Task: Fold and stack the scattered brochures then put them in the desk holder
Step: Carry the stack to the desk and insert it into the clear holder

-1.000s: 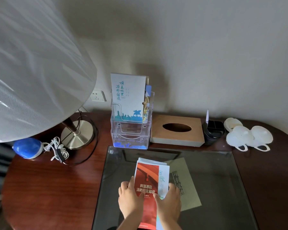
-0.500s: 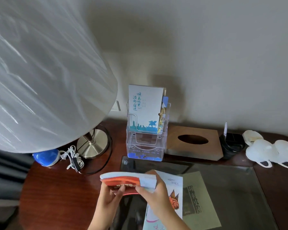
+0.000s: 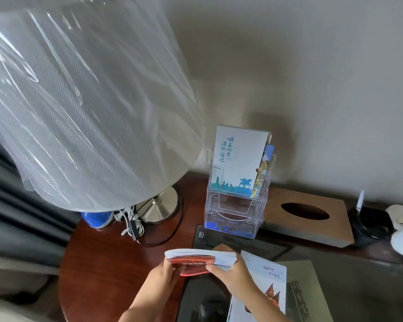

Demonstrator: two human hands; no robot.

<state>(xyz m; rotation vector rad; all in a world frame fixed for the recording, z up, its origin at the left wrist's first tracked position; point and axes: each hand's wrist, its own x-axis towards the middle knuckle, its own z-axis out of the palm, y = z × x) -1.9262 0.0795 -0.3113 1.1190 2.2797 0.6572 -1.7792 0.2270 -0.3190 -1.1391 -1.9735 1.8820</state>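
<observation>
Both hands gripping one brochure stack [image 3: 200, 259] above desk edge.
Left hand [image 3: 166, 274] and right hand [image 3: 230, 271] closed on stack, held level before one clear holder [image 3: 236, 205]; one loose brochure [image 3: 265, 282] flat on glass beneath right wrist.

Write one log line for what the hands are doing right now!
left hand: holds brochure stack | right hand: holds stack | holder: front pocket empty | white brochure: on desk

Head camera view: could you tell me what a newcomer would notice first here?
The huge plastic-wrapped lampshade fills the upper left. Right of it, against the wall, a clear desk holder has brochures upright in its rear tier. At bottom centre, the left hand and right hand grip a brochure stack above the desk.
</observation>
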